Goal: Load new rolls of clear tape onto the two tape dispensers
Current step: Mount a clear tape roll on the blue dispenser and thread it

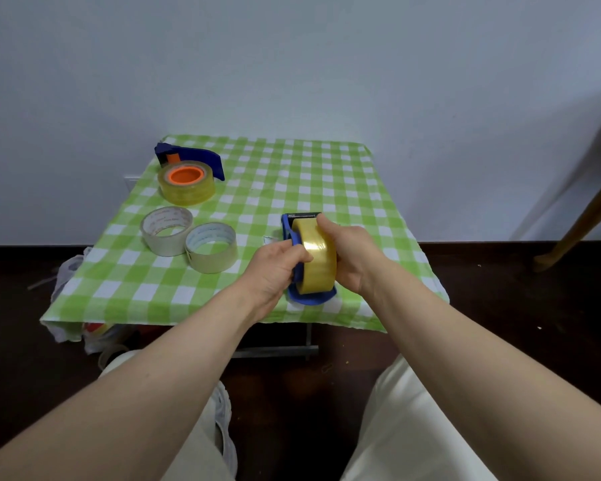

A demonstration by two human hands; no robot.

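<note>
Both hands meet over the table's (327, 175) front: the left hand (275, 269) clamps its fingers on the dispenser (311, 299) to steady it, the right hand (353, 255) wraps the roll (318, 258), probably seating it, while two thin rolls (167, 230) and the loaded far dispenser (191, 157) wait beyond, left.

Both hands, left hand (275, 269) and right hand (353, 258), grip a tape roll (318, 258) on the blue dispenser (311, 298).
</note>
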